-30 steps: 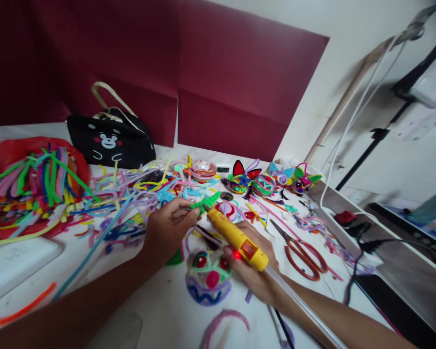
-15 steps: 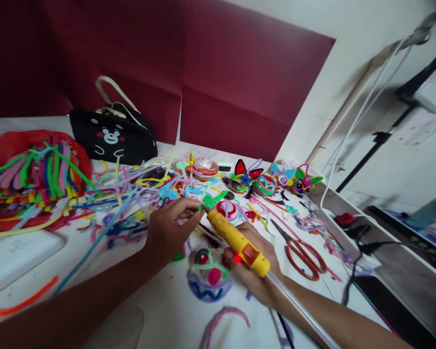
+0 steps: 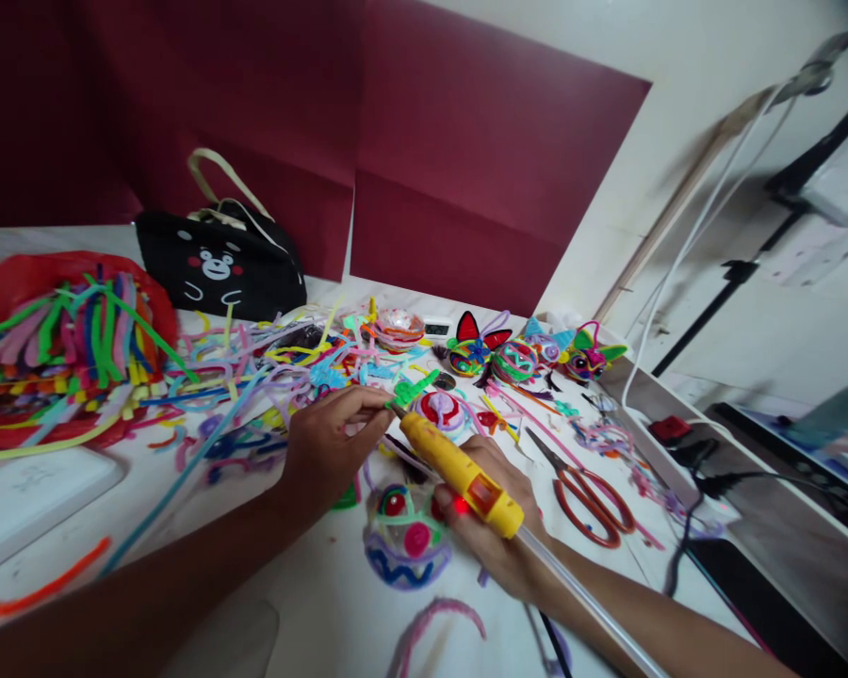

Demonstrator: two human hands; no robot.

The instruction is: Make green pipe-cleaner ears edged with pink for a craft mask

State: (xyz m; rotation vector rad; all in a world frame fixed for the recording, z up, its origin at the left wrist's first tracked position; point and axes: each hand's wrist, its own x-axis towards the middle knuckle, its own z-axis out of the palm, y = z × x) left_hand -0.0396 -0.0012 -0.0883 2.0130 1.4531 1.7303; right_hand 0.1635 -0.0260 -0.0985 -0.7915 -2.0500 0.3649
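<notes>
My right hand grips a yellow glue gun with a clear glue stick out of its back. The gun's nozzle touches or nearly touches the fingertips of my left hand, which pinch a small green piece; its exact shape is partly hidden. Below the hands, a round ornament with red eyes, a pink nose and a blue zigzag mouth lies on the white table. Just beyond the gun is a red and white round piece.
Orange-handled scissors lie to the right. Pipe cleaners fill a red bag at the left, with loose pieces across the back. A black bag stands behind. Finished-looking ornaments sit at the back right, near a black phone.
The glue gun has shifted very slightly left with my right hand. My left hand stays almost in place, still pinching the green piece.
</notes>
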